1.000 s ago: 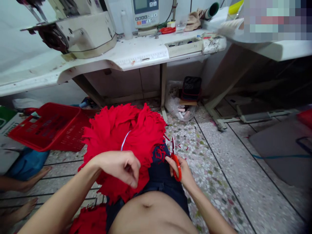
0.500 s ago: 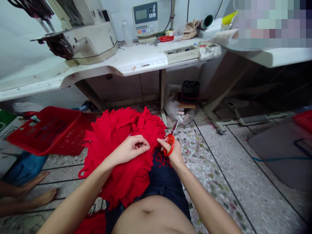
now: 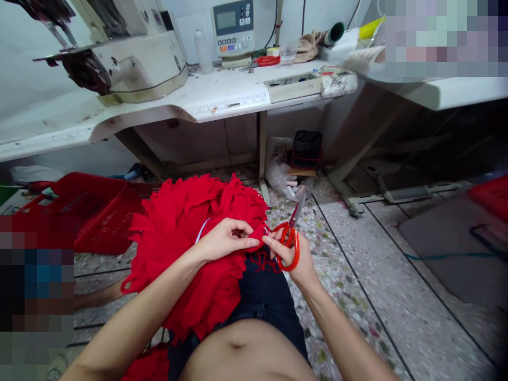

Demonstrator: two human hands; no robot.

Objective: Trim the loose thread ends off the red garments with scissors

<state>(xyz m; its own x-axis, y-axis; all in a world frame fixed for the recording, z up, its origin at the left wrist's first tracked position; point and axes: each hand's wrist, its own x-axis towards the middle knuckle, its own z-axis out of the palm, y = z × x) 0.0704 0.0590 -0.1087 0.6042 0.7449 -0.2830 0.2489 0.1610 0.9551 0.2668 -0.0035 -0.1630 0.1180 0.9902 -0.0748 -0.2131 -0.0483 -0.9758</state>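
Clamped: L hand [image 3: 226, 239], thumb and fingertips pinched together on a fold of the red fringed cloth [image 3: 178, 227]. R hand [image 3: 291, 255] closed around the red-handled scissors [image 3: 289, 244], fingers through the loops, index tip reaching left, just beside the L fingertips; contact btwn them hard to tell. Blades mostly shut, or nearly so, tilted up and to the right, clear of the cloth, prob. keeping the points off the pile while the fold is pinched.

Cloth heaped at lower centre across the lap, over the dark denim shorts [image 3: 264, 291], likely there so both hands reach it w/o leaning. Thin white strip [image 3: 203, 230] showing in the cloth just above the L hand. Red plastic basket [image 3: 93, 211] on the floor to the left of the pile, partly blurred, handy for the cloth by the look of it.

Upper left: sewing machine [image 3: 133, 63] on a white worktable [image 3: 222, 100]. Upper centre: digital control panel [image 3: 232, 24] against the wall. Second pair of red-handled scissors [image 3: 268, 61] lying on the tabletop, to the right of the panel. Under the table: plastic bag [image 3: 280, 172] and black pouch [image 3: 307, 149] on the terrazzo floor [image 3: 357, 275], out of the way of the work.
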